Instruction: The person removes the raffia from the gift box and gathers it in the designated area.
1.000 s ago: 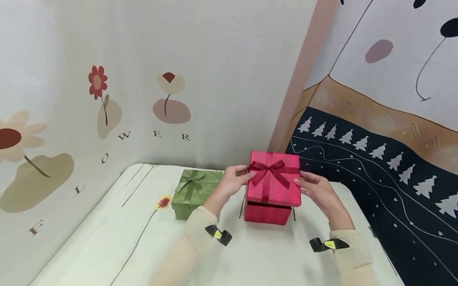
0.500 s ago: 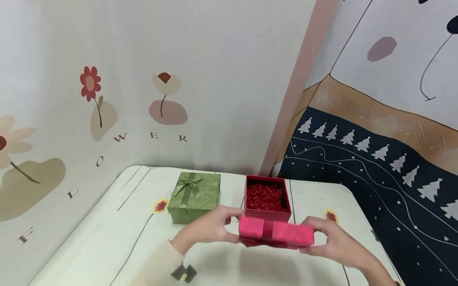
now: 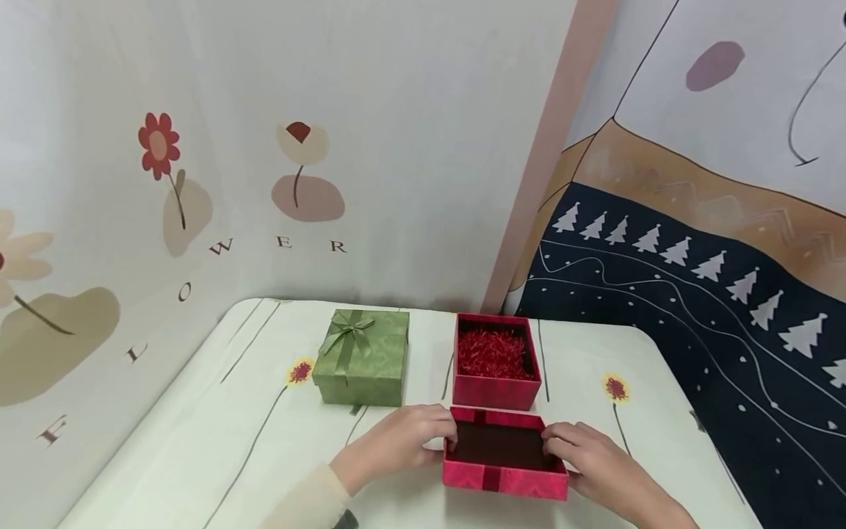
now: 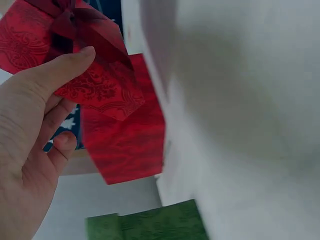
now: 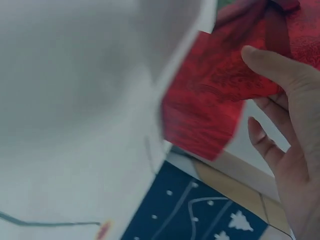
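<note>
In the head view the red lid is turned over, its dark inside facing up, in front of the red box. My left hand grips its left side and my right hand its right side, fingers over the rims. Both wrist views show a thumb on the ribboned top of the lid. The red box stands uncovered behind it, with red shredded paper inside.
A closed green box with a green bow stands left of the red box. The table cover has printed flowers. Patterned curtains hang behind and to the right.
Both hands have lifted the lid off the red box, brought it towards me and turned it over. The red box now shows its paper filling.
</note>
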The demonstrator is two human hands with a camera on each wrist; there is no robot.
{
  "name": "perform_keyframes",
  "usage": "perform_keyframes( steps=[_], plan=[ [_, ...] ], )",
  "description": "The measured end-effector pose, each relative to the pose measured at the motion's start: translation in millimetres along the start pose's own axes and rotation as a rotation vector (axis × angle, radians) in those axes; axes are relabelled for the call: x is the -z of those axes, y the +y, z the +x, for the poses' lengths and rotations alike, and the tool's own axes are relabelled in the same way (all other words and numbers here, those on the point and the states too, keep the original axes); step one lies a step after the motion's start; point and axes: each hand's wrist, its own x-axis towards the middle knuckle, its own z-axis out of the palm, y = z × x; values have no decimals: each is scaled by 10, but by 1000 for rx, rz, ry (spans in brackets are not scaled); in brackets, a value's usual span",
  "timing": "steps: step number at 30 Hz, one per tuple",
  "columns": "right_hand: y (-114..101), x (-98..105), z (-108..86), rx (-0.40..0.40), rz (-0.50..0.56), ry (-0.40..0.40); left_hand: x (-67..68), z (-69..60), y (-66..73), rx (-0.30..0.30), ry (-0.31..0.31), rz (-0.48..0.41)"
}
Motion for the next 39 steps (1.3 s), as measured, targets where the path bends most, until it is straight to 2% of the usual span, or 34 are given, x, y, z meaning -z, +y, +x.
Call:
perform_keyframes(
  steps=[3,7,13,16,20,24,29,39],
  plan=[
    [52,-80,-2,25,-60,-29,-72,-1,-38,-1,-51,27],
    [98,-155,-16,44,-74,-59,-151,-16,-51,-7,-111,43],
    [122,-259,-60,78,-101,-43,-194,-46,-34,-13,-104,42],
    [123,-303,-80,67,-85,-59,-227,-64,-25,-18,-115,27],
    [121,-339,-104,50,-64,-117,-284,-88,-6,-10,-151,7],
    [109,-364,-121,34,-70,-155,-325,-101,13,-13,-156,2],
    [93,-389,-119,8,-42,-201,-318,-108,24,-35,-174,15],
    [37,-396,-83,-103,10,-270,-315,-125,70,-8,-184,6]
  ],
)
